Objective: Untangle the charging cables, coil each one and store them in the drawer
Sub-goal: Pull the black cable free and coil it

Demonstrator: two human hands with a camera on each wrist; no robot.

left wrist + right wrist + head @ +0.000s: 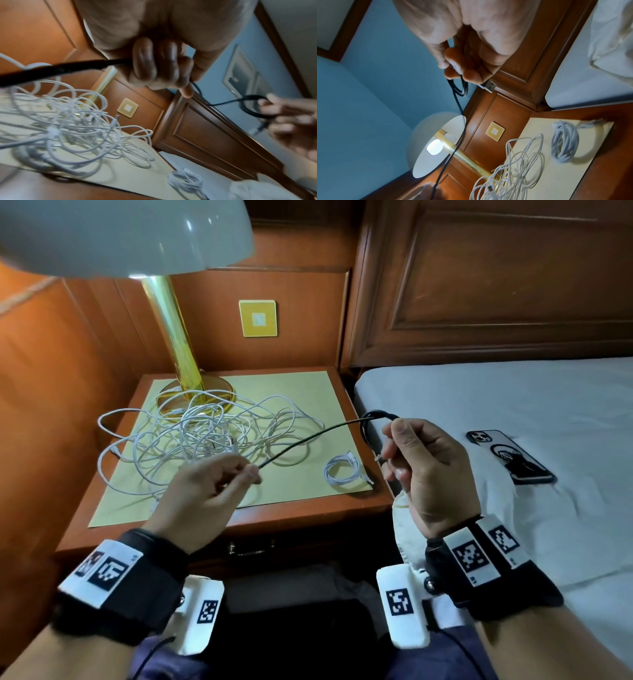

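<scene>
The black cable (308, 440) hangs in the air above the counter (308, 508), strung between both hands. The right hand (424, 470) at 3 o'clock pinches a few small loops of it with curled fingers (453, 65), the USB plug (488, 85) poking out below the fingertips. The left hand (205, 491) at 6 o'clock grips the free run, fingers (145, 60) curled round it.

The cable looks light, thin and limp, so it should bend easily yet spring out of shape if let go. Best held at the loop stack by the pinch, with the other hand feeding slack close to the coil.

The white tangle (205, 436) lies on the yellow mat (308, 392) near 11 o'clock, against the lamp (191, 395) base. One coiled white cable (342, 470) sits at the mat's 4 o'clock corner. A phone (510, 457) lies on the bed (513, 398). The drawer handle (251, 549) shows below the counter edge; the drawer looks closed.
</scene>
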